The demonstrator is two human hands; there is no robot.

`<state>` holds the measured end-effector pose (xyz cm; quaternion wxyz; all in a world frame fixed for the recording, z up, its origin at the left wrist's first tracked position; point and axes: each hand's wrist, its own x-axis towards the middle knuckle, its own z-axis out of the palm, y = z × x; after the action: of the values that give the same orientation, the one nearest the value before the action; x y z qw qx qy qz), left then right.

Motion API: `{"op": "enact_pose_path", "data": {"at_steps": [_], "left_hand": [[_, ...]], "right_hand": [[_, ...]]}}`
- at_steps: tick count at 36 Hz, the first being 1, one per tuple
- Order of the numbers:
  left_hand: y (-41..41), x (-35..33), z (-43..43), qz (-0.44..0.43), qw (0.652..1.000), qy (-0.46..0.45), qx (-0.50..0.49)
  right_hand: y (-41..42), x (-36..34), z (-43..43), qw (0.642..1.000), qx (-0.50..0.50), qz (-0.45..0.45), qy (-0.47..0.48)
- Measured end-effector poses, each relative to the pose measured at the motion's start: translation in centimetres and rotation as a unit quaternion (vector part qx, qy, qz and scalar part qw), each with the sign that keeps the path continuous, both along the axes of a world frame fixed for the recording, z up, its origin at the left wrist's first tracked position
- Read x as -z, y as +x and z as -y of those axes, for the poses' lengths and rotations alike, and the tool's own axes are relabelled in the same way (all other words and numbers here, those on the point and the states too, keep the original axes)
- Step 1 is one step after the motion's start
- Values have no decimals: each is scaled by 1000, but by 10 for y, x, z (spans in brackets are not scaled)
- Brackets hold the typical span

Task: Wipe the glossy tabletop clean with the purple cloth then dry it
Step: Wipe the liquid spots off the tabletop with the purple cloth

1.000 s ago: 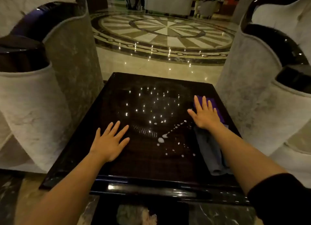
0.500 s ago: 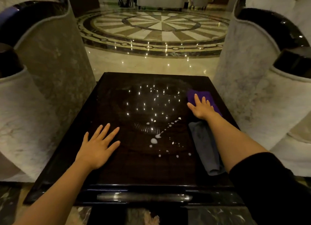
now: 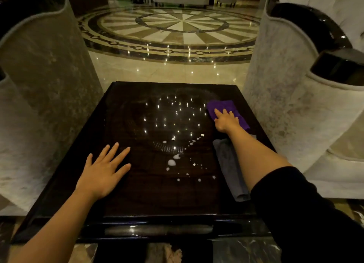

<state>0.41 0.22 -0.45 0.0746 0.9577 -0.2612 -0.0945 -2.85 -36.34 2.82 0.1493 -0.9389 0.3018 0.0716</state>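
A dark glossy tabletop (image 3: 137, 199) fills the middle of the view. White droplets of liquid (image 3: 171, 162) are spattered across its centre right. The purple cloth (image 3: 222, 106) lies near the far right corner. My right hand (image 3: 225, 121) rests flat on top of it, fingers spread, not closed around it. A folded grey cloth (image 3: 230, 170) lies along the right edge, partly under my right forearm. My left hand (image 3: 103, 174) is pressed flat on the table's near left part, fingers apart, holding nothing.
Pale upholstered armchairs with black glossy trim flank the table, one on the left (image 3: 45, 85) and one on the right (image 3: 291, 97). A polished marble floor with a round inlay (image 3: 183, 26) stretches beyond the far edge.
My right hand has slid farther forward onto the purple cloth. The view has tilted and moved closer. My left hand stays flat on the table.
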Motion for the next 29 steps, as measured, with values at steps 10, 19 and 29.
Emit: {"op": "enact_pose_path", "data": {"at_steps": [10, 19, 29], "left_hand": [[0, 0, 0, -4, 1000, 0, 0], [0, 2, 1, -3, 1000, -8, 5], [-3, 2, -2, -5, 1000, -4, 7]], "right_hand": [[18, 8, -36, 995, -85, 45, 24], [19, 12, -74, 976, -190, 77, 69], [-10, 9, -113, 950, -276, 115, 86]]}}
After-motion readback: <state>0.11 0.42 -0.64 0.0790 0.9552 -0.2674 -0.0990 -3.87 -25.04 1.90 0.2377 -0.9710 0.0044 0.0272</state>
